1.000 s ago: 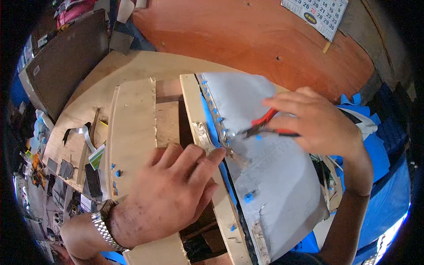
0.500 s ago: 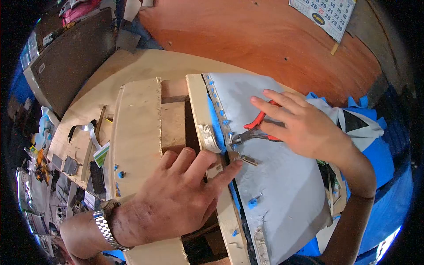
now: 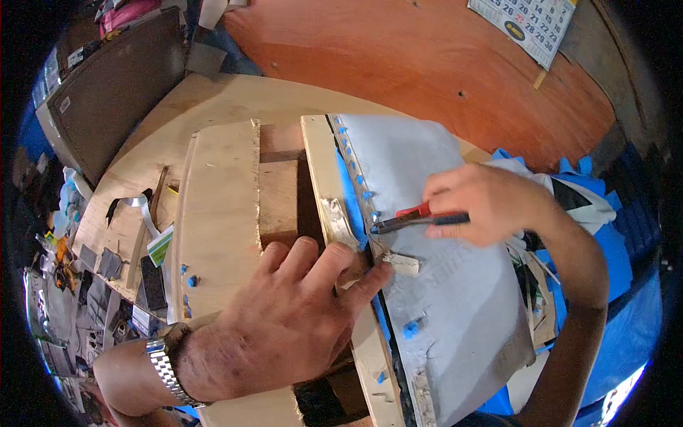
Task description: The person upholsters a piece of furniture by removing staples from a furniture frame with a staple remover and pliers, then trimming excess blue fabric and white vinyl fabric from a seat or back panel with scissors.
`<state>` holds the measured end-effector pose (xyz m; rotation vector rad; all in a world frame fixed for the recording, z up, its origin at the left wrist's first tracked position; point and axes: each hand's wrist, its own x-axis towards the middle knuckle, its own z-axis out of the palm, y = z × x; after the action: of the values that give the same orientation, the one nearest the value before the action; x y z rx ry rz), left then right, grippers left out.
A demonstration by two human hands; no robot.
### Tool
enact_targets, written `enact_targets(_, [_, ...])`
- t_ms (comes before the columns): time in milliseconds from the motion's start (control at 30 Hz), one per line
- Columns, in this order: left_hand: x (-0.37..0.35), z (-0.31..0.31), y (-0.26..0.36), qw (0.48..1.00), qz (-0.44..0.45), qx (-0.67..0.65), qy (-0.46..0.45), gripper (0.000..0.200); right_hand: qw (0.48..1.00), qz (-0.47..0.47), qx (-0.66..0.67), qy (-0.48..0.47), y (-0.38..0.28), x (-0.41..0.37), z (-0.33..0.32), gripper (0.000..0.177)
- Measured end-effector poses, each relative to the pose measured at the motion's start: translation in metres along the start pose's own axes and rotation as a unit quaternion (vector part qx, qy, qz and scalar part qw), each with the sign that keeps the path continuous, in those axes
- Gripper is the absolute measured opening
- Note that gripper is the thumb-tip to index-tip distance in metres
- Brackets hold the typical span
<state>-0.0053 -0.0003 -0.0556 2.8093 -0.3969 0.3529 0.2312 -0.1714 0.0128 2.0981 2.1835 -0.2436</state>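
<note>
A wooden frame (image 3: 316,153) has light grey fabric (image 3: 455,306) along its right side, with a strip bearing several blue bits at the seam. My left hand (image 3: 284,320), with a metal watch, lies over the frame; its thumb and index finger press at a torn piece of pale strip (image 3: 403,264) by the seam. My right hand (image 3: 477,203) is closed round red-and-black pliers (image 3: 420,217), whose jaws touch the seam just above my left fingertips. Whether the jaws grip anything is too small to tell.
A plywood table (image 3: 235,92) lies beneath. At the left are a phone-like black object (image 3: 153,283), wood sticks and scraps. A dark panel (image 3: 117,96) stands at the back left, a calendar (image 3: 526,28) hangs at the back right, and blue cloth (image 3: 594,249) lies at the right.
My right hand has gone from spread fingers on the opened pliers to a closed grip, with the handles brought together. The pale strip piece has turned, showing more of its face.
</note>
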Motion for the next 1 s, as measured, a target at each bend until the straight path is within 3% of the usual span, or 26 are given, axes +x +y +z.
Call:
enact_targets(167, [0.0, 0.0, -0.001, 1.0, 0.007, 0.008, 0.014, 0.059, 0.945, 0.099, 0.165, -0.265, 0.033, 0.048, -0.036, 0.037])
enact_targets(267, [-0.001, 0.001, 0.0, 0.999, 0.012, 0.021, 0.024, 0.055, 0.821, 0.225, 0.45, -0.272, 0.064, 0.062, -0.025, 0.036])
enact_targets(367, [-0.002, 0.004, -0.002, 0.998, 0.025, 0.031, 0.056, 0.053, 0.832, 0.184, 0.452, -0.265, 0.069, 0.061, -0.021, 0.041])
enact_targets(400, [-0.003, 0.005, -0.004, 0.996, 0.036, 0.035, 0.069, 0.053, 0.883, 0.11, 0.37, -0.268, 0.053, 0.057, -0.035, 0.038])
enact_targets(467, [-0.005, 0.005, -0.005, 0.996, 0.033, 0.036, 0.08, 0.054, 0.945, 0.109, 0.285, -0.118, 0.003, 0.038, -0.036, 0.026])
enact_targets(500, [-0.003, 0.005, -0.004, 0.996, 0.022, 0.034, 0.08, 0.055, 0.988, 0.046, 0.145, -0.029, -0.014, 0.031, -0.037, 0.026])
enact_targets(567, [-0.002, 0.006, 0.0, 0.997, 0.001, 0.012, 0.07, 0.056, 0.977, -0.07, -0.133, 0.155, -0.036, 0.017, -0.031, 0.031])
enact_targets(633, [0.0, 0.003, 0.0, 0.997, -0.024, -0.016, 0.068, 0.057, 0.98, -0.022, -0.155, 0.123, -0.031, 0.004, -0.022, 0.032])
enact_targets(767, [-0.003, 0.004, 0.0, 0.997, 0.017, 0.037, 0.066, 0.051, 0.964, 0.039, -0.245, 0.098, -0.016, -0.014, -0.001, 0.024])
enact_targets(1000, [-0.002, 0.0, -0.001, 0.999, 0.024, 0.003, 0.035, 0.047, 0.954, 0.036, -0.264, 0.134, -0.009, -0.011, 0.013, 0.024])
